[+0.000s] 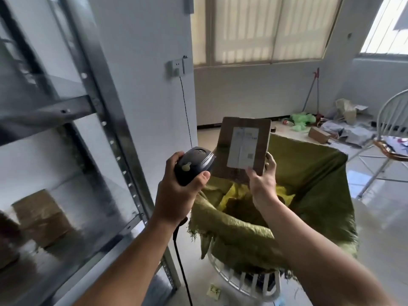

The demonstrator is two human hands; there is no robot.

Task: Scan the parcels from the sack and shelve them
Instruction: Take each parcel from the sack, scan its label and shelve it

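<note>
The parcel (242,149) is a flat brown cardboard packet with a white label (242,149) (print too blurred to read, a small square code near its lower right). It stands upright, long axis running from 6 to 12 o'clock and leaning slightly toward 1, label facing the camera, held above the open green sack (309,195). The right hand (263,184) has its fingers clamped on the lower right corner. At 9 o'clock of the parcel, the left hand (176,195) is wrapped around a dark scanner (194,165), nose aimed at the packet's left edge.
</note>
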